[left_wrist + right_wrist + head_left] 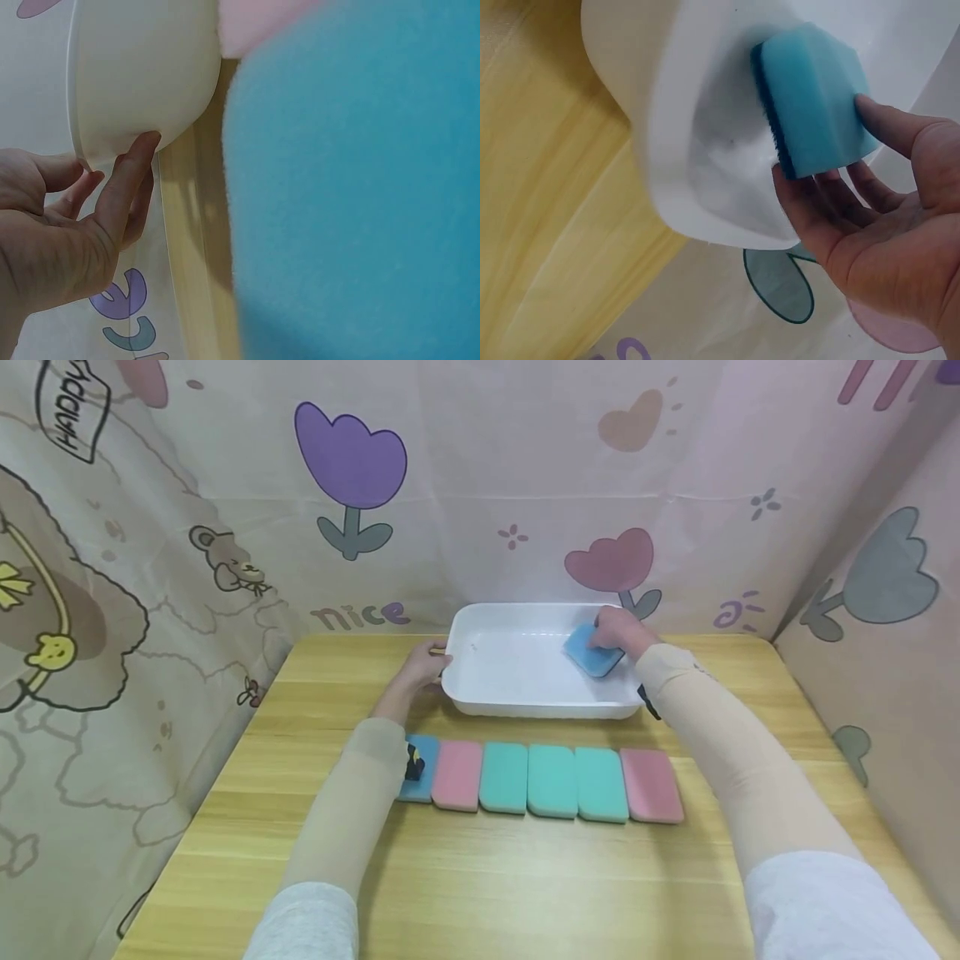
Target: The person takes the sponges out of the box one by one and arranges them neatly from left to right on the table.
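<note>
A white rectangular tray (pixel 517 681) stands towards the back of the table. My left hand (pixel 422 665) grips its left end, thumb at the rim and fingertips against the outer wall (pixel 142 90). Inside the tray's right part, my right hand (pixel 621 631) holds a blue sponge (pixel 587 652) tilted between thumb and fingers. The right wrist view shows that sponge (pixel 817 105) with a dark scouring layer on one face. Whether it touches the tray floor is unclear.
In front of the tray lies a side-by-side row of sponges: blue (pixel 430 777) partly hidden by my left wrist, pink (pixel 457 775), several green (pixel 552 780), and pink (pixel 652 785) at the right end. A patterned cloth (pixel 480 468) hangs behind the wooden table (pixel 525 885).
</note>
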The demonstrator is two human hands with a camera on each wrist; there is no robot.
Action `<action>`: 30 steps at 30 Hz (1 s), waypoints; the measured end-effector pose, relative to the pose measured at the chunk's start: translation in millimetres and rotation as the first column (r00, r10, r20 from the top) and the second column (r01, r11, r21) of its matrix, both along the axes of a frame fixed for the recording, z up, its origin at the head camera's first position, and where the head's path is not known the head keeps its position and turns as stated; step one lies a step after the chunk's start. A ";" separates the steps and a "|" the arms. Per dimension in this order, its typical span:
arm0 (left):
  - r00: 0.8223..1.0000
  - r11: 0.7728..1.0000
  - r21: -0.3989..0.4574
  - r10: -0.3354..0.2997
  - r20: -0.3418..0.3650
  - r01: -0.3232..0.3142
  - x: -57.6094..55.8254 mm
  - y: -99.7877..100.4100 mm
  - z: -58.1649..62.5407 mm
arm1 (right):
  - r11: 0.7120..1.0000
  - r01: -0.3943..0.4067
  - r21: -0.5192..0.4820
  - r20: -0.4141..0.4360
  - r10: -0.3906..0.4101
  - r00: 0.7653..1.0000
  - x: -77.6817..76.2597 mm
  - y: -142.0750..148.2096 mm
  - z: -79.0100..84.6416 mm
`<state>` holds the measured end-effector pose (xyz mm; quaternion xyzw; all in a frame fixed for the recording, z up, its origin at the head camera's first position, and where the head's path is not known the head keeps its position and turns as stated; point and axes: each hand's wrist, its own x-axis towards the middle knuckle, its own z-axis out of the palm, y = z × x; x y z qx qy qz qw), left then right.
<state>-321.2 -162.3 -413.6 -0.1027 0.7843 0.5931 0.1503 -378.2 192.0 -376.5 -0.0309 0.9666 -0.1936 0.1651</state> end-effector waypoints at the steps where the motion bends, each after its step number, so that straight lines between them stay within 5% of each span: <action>1: 1.000 1.000 -0.002 -0.001 0.001 0.001 0.2 0.2 0.3 | 1.000 -0.001 -0.006 -0.003 0.001 1.000 1.2 -0.8 0.5; 20: 1.000 1.000 0.000 -0.015 0.001 0.015 0.5 0.3 0.3 | 0.985 0.029 -0.169 -0.082 -0.044 0.996 19.0 3.6 -7.5; 30: 1.000 1.000 -0.013 -0.021 -0.003 0.021 -1.5 -0.1 -1.0 | 0.930 0.092 -0.355 -0.091 -0.133 0.987 34.5 15.7 -3.8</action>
